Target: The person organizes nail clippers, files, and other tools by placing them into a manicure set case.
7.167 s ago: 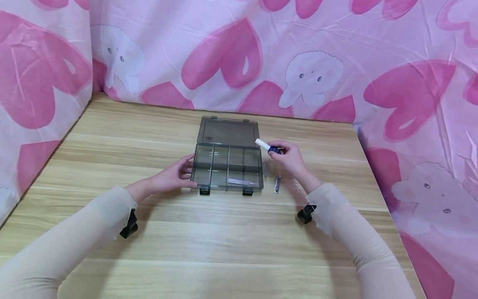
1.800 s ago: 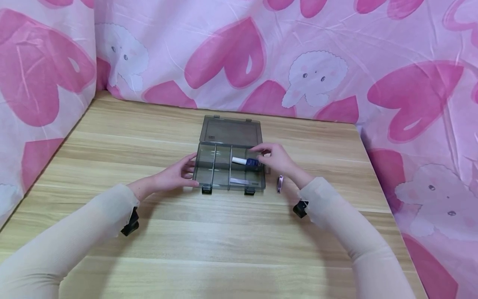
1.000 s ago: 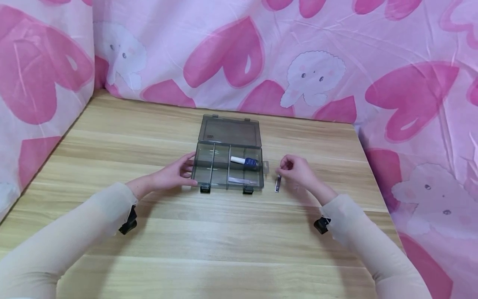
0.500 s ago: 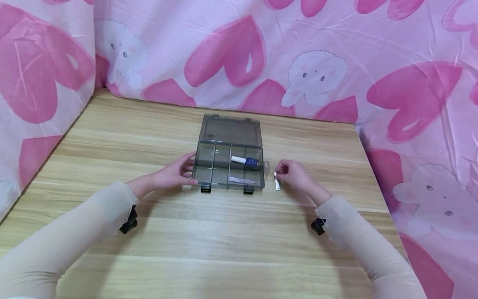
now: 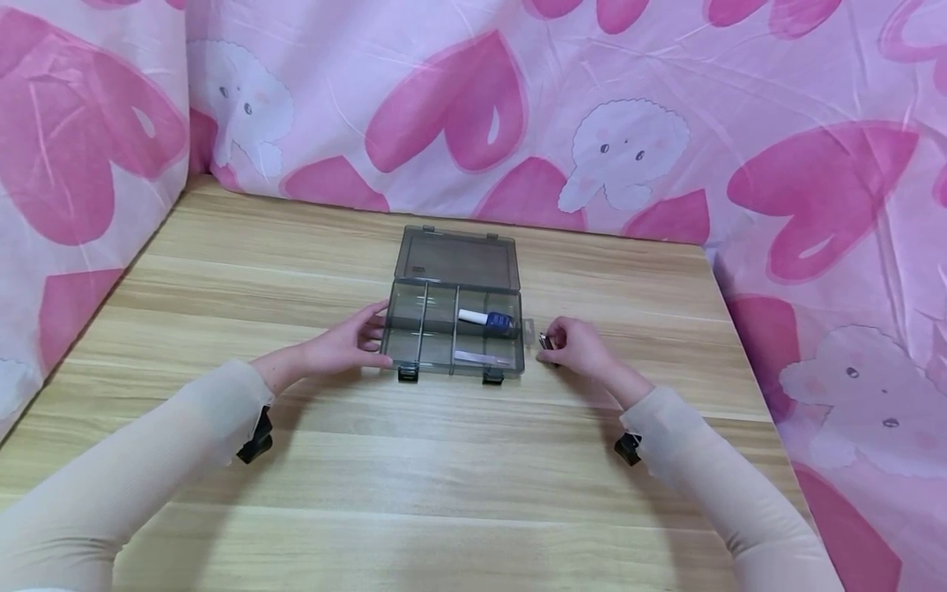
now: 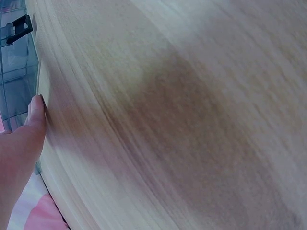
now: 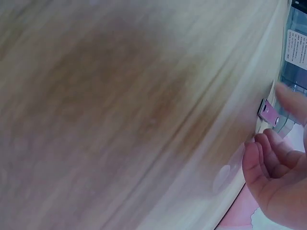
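A grey see-through compartment box (image 5: 418, 372) stands on the table with its lid (image 5: 459, 259) folded back. My left hand (image 5: 336, 341) holds its left side, thumb at the front corner and fingers along the wall. In the left wrist view the thumb (image 6: 31, 120) touches the box edge. My right hand (image 5: 580, 349) pinches a nail clipper (image 5: 546, 341) just right of the box. The clipper's pinkish face (image 7: 269, 113) shows between thumb and fingers. In the right compartments lie a dark blue nail polish bottle (image 5: 499, 322) with a white cap and a thin pale strip (image 5: 481, 358).
A small clear piece (image 5: 528, 330) lies at the box's right side, near the right fingertips. Two dark latches (image 5: 408, 374) jut from the front edge. Pink heart-print fabric (image 5: 629, 66) hangs along the back and sides of the wooden table (image 5: 414, 493).
My right hand put the polish bottle into the box and let it go, then moved right and took up the nail clipper from the table. My left hand stays put.
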### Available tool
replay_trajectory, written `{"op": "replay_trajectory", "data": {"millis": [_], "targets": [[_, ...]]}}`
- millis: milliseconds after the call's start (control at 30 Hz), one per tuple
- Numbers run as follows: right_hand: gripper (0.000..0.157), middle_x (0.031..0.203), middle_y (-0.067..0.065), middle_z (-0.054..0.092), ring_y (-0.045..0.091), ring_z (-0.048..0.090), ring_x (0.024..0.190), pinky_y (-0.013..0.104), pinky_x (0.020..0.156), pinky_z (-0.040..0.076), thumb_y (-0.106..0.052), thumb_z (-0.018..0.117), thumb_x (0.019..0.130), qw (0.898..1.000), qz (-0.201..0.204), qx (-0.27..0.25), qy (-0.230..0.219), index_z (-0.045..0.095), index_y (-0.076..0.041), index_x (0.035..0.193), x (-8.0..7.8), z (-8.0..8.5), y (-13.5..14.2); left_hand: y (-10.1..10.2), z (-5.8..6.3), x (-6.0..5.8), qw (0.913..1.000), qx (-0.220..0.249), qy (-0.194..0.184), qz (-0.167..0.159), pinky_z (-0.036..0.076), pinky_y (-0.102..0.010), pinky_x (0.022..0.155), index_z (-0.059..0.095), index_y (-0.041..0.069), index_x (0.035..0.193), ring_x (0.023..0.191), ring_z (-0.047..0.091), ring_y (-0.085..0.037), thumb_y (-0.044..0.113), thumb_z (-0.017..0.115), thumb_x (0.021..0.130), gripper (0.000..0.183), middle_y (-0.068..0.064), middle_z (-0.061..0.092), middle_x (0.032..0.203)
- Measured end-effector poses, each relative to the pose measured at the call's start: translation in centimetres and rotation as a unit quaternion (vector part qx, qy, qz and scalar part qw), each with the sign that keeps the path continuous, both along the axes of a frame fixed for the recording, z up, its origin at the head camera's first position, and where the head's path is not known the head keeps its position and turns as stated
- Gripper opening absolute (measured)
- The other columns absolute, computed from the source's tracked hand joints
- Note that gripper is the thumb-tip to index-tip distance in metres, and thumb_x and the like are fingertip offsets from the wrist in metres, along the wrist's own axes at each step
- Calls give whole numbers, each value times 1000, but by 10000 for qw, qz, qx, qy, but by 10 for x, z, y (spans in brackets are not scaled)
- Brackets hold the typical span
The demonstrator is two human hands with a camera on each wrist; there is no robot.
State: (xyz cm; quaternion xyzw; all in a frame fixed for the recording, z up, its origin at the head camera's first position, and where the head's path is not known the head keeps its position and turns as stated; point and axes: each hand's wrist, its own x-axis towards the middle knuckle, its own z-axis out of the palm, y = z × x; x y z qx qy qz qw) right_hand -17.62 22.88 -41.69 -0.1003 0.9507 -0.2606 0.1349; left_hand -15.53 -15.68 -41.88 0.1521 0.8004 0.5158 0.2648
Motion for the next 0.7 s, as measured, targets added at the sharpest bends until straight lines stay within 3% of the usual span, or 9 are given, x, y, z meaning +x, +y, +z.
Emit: {"op": "replay_trajectory", "data": {"millis": [300,467,700], "targets": [[12,78,9,62,15,53,71,22,63,44,-6,69,79,9999,-121,-100,-3,65,2,86,0,0,0,0,0,1,10000,-18,-66,16,33,-50,111,0,6,150,128,39,-45,13,71,80,100,-30,26,146],[13,80,13,65,12,54,66,18,58,47,-2,67,80,9973,-418,-577,-153,63,4,90,-1,2,3,1,-1,0,10000,-12,-61,-22,34,-50,111,0,5,150,128,39,-45,14,71,81,100,-30,25,146],[15,88,14,65,16,57,77,19,70,49,-4,65,82,9960,-419,-777,144,62,3,95,-4,7,8,1,1,0,10000,-21,8,-30,34,-51,110,-1,4,150,128,38,-45,14,70,82,99,-31,25,146]]}}
